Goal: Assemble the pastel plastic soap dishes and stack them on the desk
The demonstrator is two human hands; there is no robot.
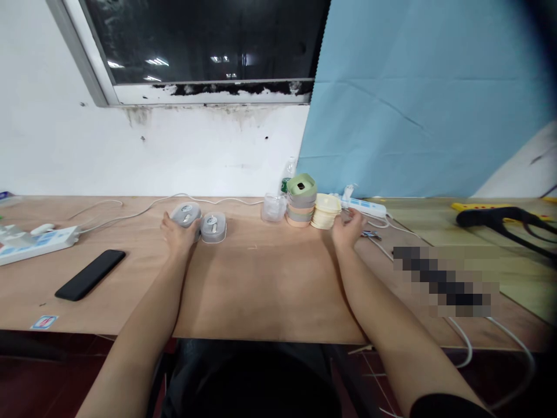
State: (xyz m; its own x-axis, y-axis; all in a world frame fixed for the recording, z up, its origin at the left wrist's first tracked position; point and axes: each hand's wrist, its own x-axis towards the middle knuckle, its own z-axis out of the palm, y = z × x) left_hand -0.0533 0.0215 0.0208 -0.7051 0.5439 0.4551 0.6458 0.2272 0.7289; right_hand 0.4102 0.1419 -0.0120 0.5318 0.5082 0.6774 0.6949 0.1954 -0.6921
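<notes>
My left hand [177,232] reaches forward over the wooden table [261,284] and its fingers curl around a grey round case [186,215]. A second grey case [213,227] lies just to its right. My right hand [348,227] is stretched to the far side, its fingers closed on the edge of a stack of cream-yellow lids [326,211]. Left of that stack stands a pile of coloured round cases [301,201] with a green one on top.
A clear small box [273,208] sits by the coloured pile. A black phone [90,274] and a white power strip [37,244] lie at the left. Another white power strip [363,205] with cables is behind my right hand. A black tool [505,220] rests far right.
</notes>
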